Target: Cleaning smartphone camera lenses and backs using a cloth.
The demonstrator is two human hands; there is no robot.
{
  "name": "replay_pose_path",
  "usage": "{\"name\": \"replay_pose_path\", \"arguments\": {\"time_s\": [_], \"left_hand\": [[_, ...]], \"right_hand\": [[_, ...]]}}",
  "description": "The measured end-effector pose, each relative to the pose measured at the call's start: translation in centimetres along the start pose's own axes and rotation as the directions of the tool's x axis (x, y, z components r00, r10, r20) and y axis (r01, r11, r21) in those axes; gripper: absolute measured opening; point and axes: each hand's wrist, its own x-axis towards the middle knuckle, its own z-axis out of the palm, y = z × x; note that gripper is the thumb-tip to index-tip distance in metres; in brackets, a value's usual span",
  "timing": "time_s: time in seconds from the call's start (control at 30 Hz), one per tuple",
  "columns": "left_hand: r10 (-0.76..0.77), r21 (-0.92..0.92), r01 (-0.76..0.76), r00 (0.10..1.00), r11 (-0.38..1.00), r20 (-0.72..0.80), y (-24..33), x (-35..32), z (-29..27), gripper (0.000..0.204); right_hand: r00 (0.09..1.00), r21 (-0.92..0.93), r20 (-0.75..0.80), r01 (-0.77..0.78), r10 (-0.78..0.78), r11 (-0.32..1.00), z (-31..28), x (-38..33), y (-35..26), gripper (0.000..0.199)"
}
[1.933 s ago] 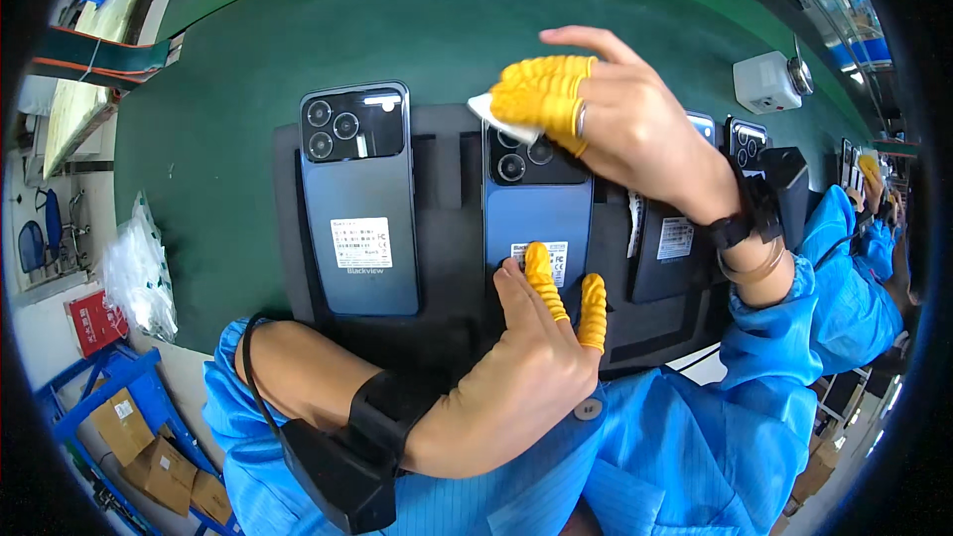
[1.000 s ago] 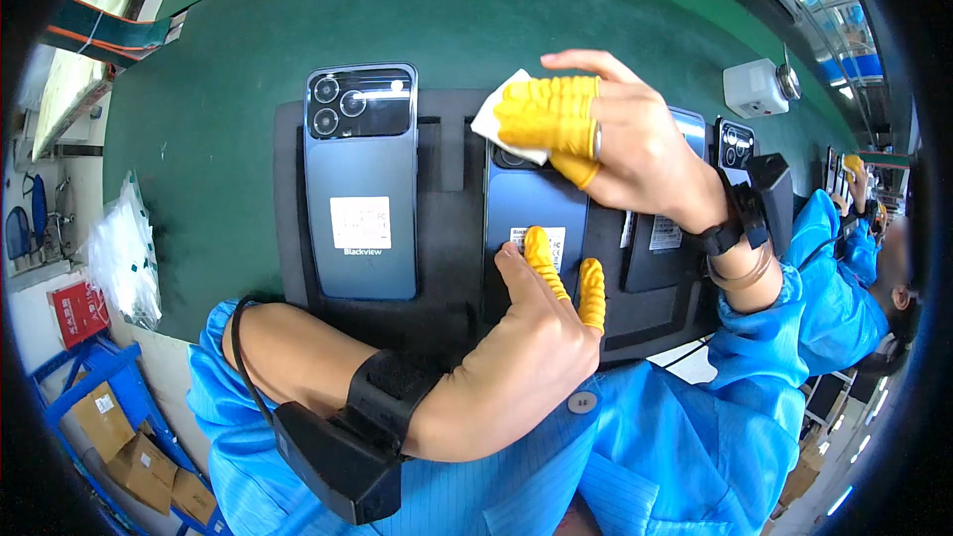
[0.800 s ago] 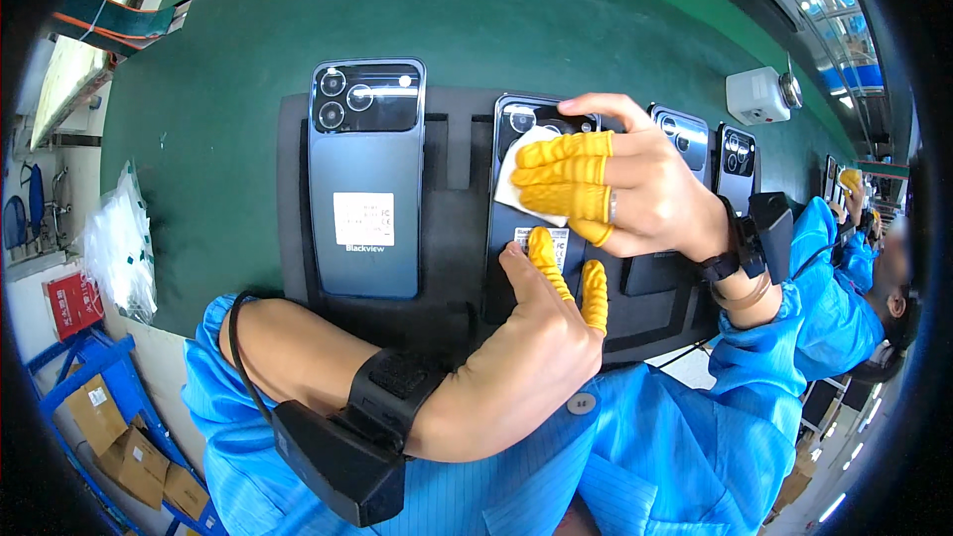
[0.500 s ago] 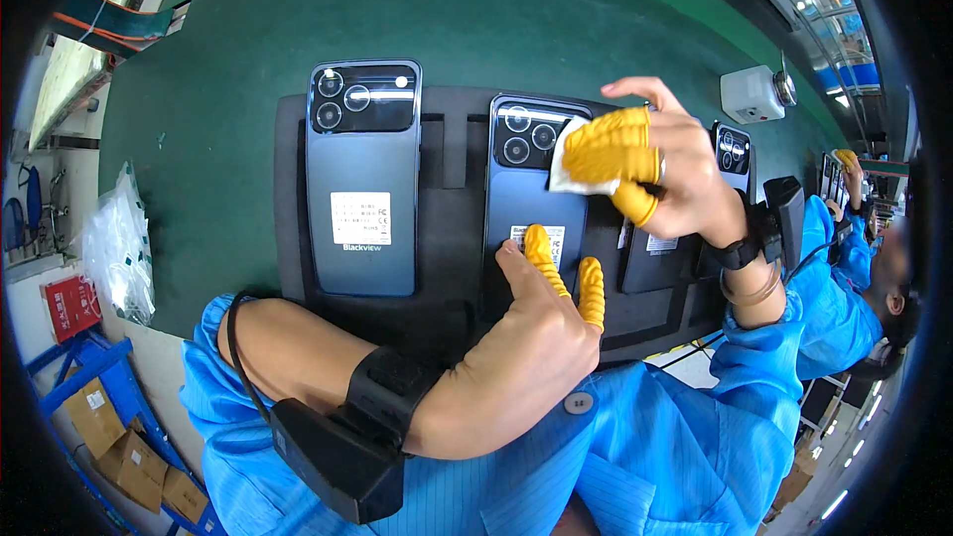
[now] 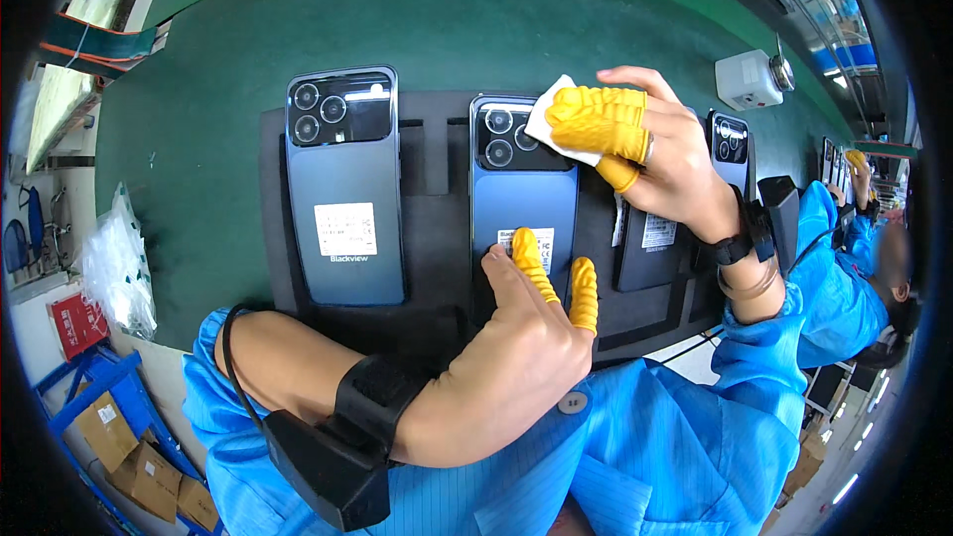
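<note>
A dark blue smartphone (image 5: 526, 201) lies back up on the black foam tray (image 5: 434, 238), its camera block at the far end. My left hand (image 5: 516, 367) holds the near end, thumb at the left edge and yellow finger cots (image 5: 586, 293) on the white label and right edge. Above the upper right corner, my right hand (image 5: 660, 154) pinches a folded white cloth (image 5: 545, 119) under cot-covered fingers. The cloth hides part of the camera block's right side. Left of them rests another blue smartphone (image 5: 357, 184), label and cameras facing up.
Right of my hands, a dark phone (image 5: 645, 253) lies on the tray, with a further phone (image 5: 730, 144) beyond my right wrist. A white bottle (image 5: 749, 79) stands at the back right of the green table (image 5: 397, 15). Plastic bags (image 5: 117, 263) lie left; a co-worker (image 5: 844, 268) sits right.
My right hand has moved the cloth toward the far end of the phone, up by the camera block. My left hand keeps its hold. The whole view has shifted slightly.
</note>
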Motion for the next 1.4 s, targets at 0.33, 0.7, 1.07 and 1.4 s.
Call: {"name": "replay_pose_path", "arguments": {"time_s": [0.33, 0.7, 1.07, 1.4], "left_hand": [[-0.032, -0.02, 0.032, 0.999, 0.999, -0.016, 0.2, 0.1, 0.1, 0.051], [-0.026, 0.021, 0.026, 1.0, 0.999, -0.002, 0.4, 0.1, 0.0, 0.053], [-0.041, -0.006, 0.041, 0.999, 0.999, -0.02, 0.4, 0.1, 0.4, 0.055], [-0.056, -0.021, 0.055, 0.996, 0.998, -0.065, 0.5, 0.3, 0.4, 0.032]], "right_hand": [[0.996, 0.041, -0.067, 0.057, -0.054, 0.998, 1.8, 2.2, -1.0, 0.027], [0.993, -0.02, -0.107, 0.039, -0.041, 0.999, 1.4, 1.3, -1.7, 0.023], [0.999, -0.077, -0.042, -0.017, 0.014, 0.997, -0.2, -1.1, -1.7, 0.029], [0.981, 0.003, -0.062, 0.183, -0.182, 0.983, 1.7, 1.1, -3.0, 0.033]]}}
